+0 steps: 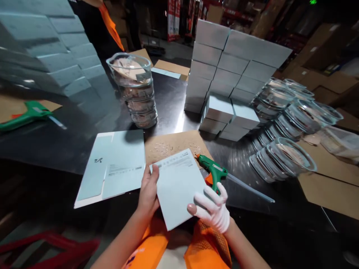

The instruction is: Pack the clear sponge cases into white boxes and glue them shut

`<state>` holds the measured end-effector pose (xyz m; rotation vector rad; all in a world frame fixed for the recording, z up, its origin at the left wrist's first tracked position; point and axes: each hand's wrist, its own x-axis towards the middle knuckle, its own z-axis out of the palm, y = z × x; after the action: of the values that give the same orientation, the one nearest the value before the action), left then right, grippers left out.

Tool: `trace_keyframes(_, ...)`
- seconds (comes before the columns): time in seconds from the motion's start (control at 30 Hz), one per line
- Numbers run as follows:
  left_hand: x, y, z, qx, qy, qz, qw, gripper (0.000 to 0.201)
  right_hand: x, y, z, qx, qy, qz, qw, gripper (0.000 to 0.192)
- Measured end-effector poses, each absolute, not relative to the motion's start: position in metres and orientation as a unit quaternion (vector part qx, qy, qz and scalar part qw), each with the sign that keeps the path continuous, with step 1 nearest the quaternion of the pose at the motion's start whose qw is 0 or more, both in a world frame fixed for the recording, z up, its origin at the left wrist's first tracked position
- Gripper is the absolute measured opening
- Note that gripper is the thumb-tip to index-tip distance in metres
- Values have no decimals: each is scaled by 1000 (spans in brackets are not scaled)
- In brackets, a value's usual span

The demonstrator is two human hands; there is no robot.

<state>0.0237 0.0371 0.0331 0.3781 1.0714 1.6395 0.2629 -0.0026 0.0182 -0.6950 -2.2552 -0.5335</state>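
A flat pale-blue carton blank (179,188) is held between both hands just above the near table edge. My bare left hand (148,192) grips its left edge. My right hand (214,207), in a white glove, grips its lower right corner. A green glue gun (214,170) lies just beyond my right hand, its nozzle resting on a brown cardboard sheet (171,144) speckled with glue bits. To the left lies a stack of flat blue blanks (114,164).
Stacked glass bowls (137,87) stand at centre back. A wall of assembled blue boxes (232,71) rises at the right, with rows of nested glass bowls (286,134) beside it. More blue boxes (53,48) and a second green glue gun (26,114) sit at left.
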Motion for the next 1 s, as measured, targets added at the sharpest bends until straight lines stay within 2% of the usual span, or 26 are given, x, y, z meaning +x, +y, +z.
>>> trace_keyframes(0.1, 23, 38, 33, 166, 409, 704, 557, 80, 266, 13, 38, -253, -868, -232, 360, 18)
trace_keyframes(0.13, 22, 37, 31, 167, 402, 717, 544, 85, 267, 21, 44, -260, -861, -235, 369, 18)
trace_keyframes(0.23, 17, 30, 22, 170, 433, 741, 483, 87, 264, 59, 63, -285, -853, -248, 360, 42)
trace_keyframes(0.33, 16, 19, 17, 201, 460, 738, 451, 76, 250, 119, 79, -291, -861, -271, 316, 53)
trace_keyframes(0.43, 8, 10, 16, 272, 461, 734, 419, 67, 241, 182, 98, -322, -849, -296, 297, 53)
trace_keyframes(0.53, -18, 1, 13, 297, 491, 752, 325, 62, 252, 223, 126, -393, -803, -319, 315, 56)
trace_keyframes(0.63, -59, -10, 3, 268, 554, 748, 249, 59, 292, 239, 155, -452, -762, -325, 330, 60)
trace_keyframes(0.77, -110, -19, -10, 232, 629, 720, 179, 51, 378, 251, 186, -470, -752, -333, 319, 54)
trace_keyframes(0.87, -137, -11, -3, 243, 707, 650, 137, 55, 440, 267, 199, -475, -762, -328, 293, 52)
trace_keyframes(1.0, -167, 20, 29, 375, 824, 411, 109, 74, 482, 292, 195, -511, -757, -285, 290, 50)
